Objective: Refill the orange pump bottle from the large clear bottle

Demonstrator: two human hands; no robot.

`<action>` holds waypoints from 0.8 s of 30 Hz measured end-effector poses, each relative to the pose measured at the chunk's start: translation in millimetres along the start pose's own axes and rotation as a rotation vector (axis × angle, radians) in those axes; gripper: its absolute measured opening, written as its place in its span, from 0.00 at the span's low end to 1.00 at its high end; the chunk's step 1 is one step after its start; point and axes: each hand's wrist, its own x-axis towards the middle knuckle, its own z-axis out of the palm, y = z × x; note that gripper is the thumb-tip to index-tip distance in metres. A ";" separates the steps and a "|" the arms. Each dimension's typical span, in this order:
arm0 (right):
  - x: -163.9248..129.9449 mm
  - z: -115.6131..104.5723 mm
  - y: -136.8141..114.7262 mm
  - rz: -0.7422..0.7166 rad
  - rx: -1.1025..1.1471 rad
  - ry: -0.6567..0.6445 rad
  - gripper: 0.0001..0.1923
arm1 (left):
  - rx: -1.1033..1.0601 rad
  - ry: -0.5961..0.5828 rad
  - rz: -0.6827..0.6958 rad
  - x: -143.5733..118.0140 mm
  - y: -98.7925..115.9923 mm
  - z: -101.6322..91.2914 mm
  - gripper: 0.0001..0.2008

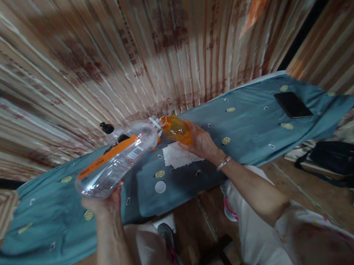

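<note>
Large clear plastic bottle with an orange label band: held aslant above the tabletop, neck pointed toward the right hand. Left hand: cupped under this bottle near its base, fingers partly hidden behind it. Small translucent orange plastic bottle: held tilted, its mouth up against the clear bottle's neck; whether the two rims touched could not be told. Right hand: wrapped around the orange bottle's lower part, a metal bracelet at the wrist. Ragged-edged white paper scrap: flat below the orange bottle, on the teal cloth with yellow motifs that covered the tabletop. Round white disc: near the front edge. Clear bottle with a black top: behind the large one, partly hidden. Flat black rectangular object: at the far right of the cloth
</note>
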 end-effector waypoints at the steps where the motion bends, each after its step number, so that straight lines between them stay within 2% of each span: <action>1: 0.1 -0.4 0.0 -0.007 0.002 0.002 0.46 | -0.019 0.018 -0.014 -1.2 1.1 1.7 0.23; 3: 0.4 -1.9 -0.4 -0.019 0.011 0.005 0.45 | -0.040 0.036 -0.020 -4.1 3.0 4.7 0.23; 9: 0.7 -8.3 -4.2 -0.017 0.030 -0.014 0.46 | 0.025 -0.014 0.022 -4.2 3.3 1.3 0.26; 13: 0.7 -9.9 -6.5 0.008 0.024 -0.026 0.45 | 0.042 -0.005 0.022 -3.1 1.9 0.7 0.23; 20: 0.9 -10.0 -7.3 0.016 0.010 -0.026 0.46 | -0.009 0.066 0.014 -10.4 2.2 12.3 0.20; 24: 0.5 -10.3 -6.5 -0.007 0.016 -0.024 0.45 | 0.002 0.035 0.027 -6.8 -1.2 11.0 0.20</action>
